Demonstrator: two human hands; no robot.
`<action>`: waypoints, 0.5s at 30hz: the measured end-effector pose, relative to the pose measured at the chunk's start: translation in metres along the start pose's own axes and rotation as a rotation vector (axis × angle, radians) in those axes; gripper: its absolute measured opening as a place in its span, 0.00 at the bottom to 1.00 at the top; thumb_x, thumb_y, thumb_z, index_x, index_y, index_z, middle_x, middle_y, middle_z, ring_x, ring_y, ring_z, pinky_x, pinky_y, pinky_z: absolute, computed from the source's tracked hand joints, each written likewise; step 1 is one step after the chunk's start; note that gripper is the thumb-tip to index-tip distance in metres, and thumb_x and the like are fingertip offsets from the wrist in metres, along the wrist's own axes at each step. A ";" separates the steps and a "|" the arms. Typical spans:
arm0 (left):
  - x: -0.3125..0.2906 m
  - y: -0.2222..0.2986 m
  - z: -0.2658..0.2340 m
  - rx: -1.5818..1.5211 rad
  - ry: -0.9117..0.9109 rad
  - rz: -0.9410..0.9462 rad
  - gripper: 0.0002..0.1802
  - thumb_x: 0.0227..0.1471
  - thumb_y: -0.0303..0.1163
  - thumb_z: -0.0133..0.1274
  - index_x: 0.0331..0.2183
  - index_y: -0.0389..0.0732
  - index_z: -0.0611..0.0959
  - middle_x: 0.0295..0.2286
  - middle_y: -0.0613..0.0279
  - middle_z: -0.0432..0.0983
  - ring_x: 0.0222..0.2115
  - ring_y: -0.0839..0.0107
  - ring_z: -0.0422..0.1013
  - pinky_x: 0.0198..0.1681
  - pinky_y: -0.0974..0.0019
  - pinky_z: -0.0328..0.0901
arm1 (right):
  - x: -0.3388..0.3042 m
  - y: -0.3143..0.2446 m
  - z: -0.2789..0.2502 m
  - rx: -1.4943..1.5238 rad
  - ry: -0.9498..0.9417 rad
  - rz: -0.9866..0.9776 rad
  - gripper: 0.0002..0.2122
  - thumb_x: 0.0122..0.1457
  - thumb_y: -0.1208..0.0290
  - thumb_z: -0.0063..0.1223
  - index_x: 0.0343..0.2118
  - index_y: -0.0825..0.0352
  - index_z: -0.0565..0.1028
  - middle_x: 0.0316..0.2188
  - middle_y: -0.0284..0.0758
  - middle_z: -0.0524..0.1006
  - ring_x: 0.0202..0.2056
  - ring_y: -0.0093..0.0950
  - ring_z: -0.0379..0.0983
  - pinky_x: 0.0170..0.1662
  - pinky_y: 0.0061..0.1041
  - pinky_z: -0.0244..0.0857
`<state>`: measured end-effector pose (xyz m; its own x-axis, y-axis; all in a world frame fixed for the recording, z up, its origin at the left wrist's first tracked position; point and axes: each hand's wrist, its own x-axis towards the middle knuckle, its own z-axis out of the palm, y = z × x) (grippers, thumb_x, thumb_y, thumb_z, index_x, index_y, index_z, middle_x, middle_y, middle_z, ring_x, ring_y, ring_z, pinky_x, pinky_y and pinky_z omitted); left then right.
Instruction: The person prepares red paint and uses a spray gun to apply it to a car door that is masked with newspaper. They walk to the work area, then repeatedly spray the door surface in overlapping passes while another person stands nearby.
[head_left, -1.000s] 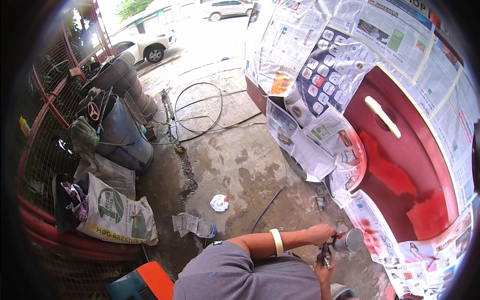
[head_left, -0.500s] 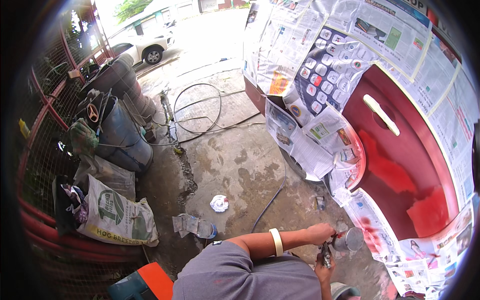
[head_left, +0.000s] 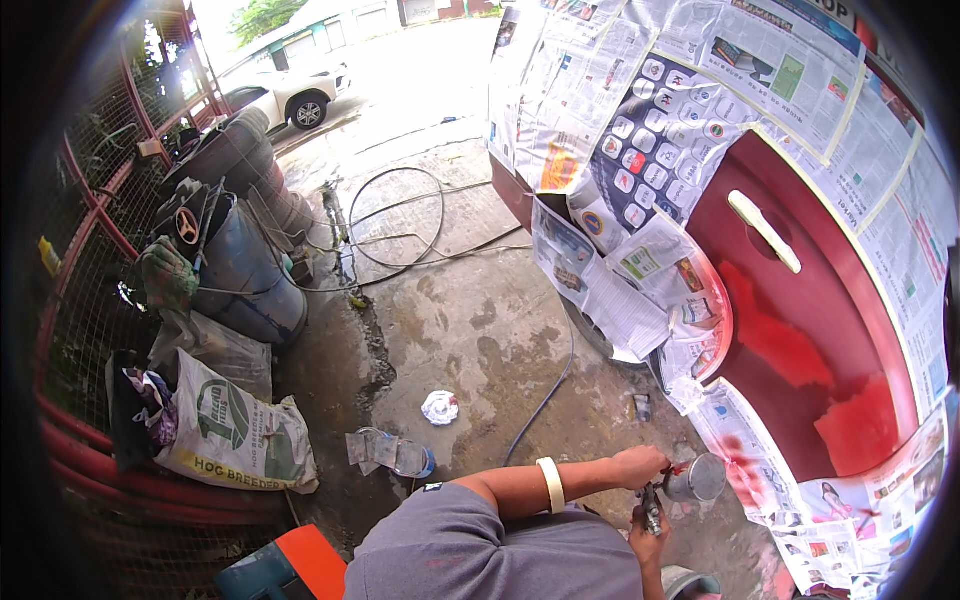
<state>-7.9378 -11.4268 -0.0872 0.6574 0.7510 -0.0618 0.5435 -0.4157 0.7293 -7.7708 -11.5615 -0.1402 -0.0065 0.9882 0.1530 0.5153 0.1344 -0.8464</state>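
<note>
My left hand (head_left: 640, 467) is closed beside the metal cup (head_left: 697, 478) of a spray gun (head_left: 653, 510). Red paint shows between its fingers and the cup, but what it grips is too small to make out. Around my left forearm sits a cream ring (head_left: 551, 485), like a roll of masking tape. Just below, my right hand (head_left: 648, 545) is wrapped round the spray gun. To the right, a dark red car door panel (head_left: 800, 330) carries brighter red painted patches, with newspaper (head_left: 620, 300) masking the body around it.
A hose (head_left: 440, 215) loops over the concrete floor. A crumpled white rag (head_left: 440, 407) and an open can (head_left: 412, 458) lie left of my arm. At the left stand a blue drum (head_left: 245, 270) and a filled sack (head_left: 235, 430). An orange-topped box (head_left: 310, 562) is low left.
</note>
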 end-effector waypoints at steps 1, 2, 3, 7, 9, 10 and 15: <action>0.001 -0.001 0.002 0.002 0.005 0.001 0.15 0.40 0.19 0.55 0.35 0.36 0.83 0.30 0.43 0.80 0.36 0.42 0.77 0.39 0.47 0.72 | 0.000 0.000 0.000 -0.004 0.000 -0.004 0.17 0.62 0.71 0.56 0.52 0.73 0.74 0.22 0.33 0.76 0.21 0.21 0.73 0.24 0.26 0.66; 0.002 -0.002 0.003 0.003 0.010 0.003 0.15 0.40 0.19 0.55 0.35 0.36 0.83 0.30 0.43 0.80 0.36 0.42 0.77 0.39 0.47 0.72 | 0.000 0.000 0.000 -0.004 0.002 -0.010 0.17 0.62 0.71 0.56 0.51 0.73 0.74 0.22 0.33 0.76 0.21 0.21 0.73 0.24 0.26 0.66; 0.002 -0.003 0.004 0.006 0.007 0.007 0.14 0.40 0.19 0.55 0.35 0.36 0.83 0.30 0.43 0.80 0.36 0.42 0.77 0.39 0.47 0.72 | 0.000 0.000 0.000 -0.003 0.002 -0.010 0.17 0.62 0.71 0.56 0.51 0.72 0.74 0.22 0.33 0.76 0.21 0.21 0.73 0.24 0.26 0.66; 0.004 -0.005 0.006 0.009 0.004 0.017 0.14 0.41 0.19 0.54 0.35 0.36 0.83 0.29 0.43 0.80 0.36 0.42 0.77 0.39 0.47 0.72 | 0.000 0.000 -0.001 0.002 0.006 -0.001 0.17 0.62 0.71 0.56 0.51 0.72 0.74 0.22 0.33 0.76 0.21 0.21 0.73 0.24 0.26 0.66; 0.005 -0.005 0.005 0.006 0.004 0.018 0.14 0.41 0.19 0.54 0.35 0.36 0.83 0.29 0.43 0.80 0.36 0.42 0.77 0.39 0.47 0.72 | 0.000 0.001 0.000 0.002 0.014 -0.004 0.17 0.61 0.71 0.56 0.51 0.72 0.74 0.21 0.33 0.76 0.21 0.21 0.73 0.25 0.25 0.66; 0.005 -0.004 0.004 0.003 0.002 0.018 0.14 0.41 0.19 0.54 0.35 0.36 0.83 0.29 0.43 0.80 0.36 0.42 0.77 0.39 0.47 0.72 | 0.000 0.002 0.000 0.008 0.014 0.007 0.17 0.61 0.71 0.57 0.51 0.72 0.74 0.21 0.33 0.76 0.21 0.21 0.73 0.25 0.25 0.66; 0.002 0.003 -0.003 -0.016 -0.002 0.004 0.14 0.41 0.19 0.54 0.35 0.37 0.83 0.30 0.43 0.80 0.36 0.42 0.77 0.39 0.47 0.72 | -0.001 0.000 -0.001 0.018 0.011 0.030 0.17 0.61 0.71 0.57 0.52 0.72 0.74 0.21 0.32 0.76 0.22 0.20 0.73 0.25 0.25 0.66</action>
<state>-7.9361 -11.4253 -0.0834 0.6605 0.7484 -0.0608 0.5326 -0.4100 0.7405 -7.7698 -11.5625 -0.1402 0.0187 0.9909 0.1330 0.4994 0.1060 -0.8599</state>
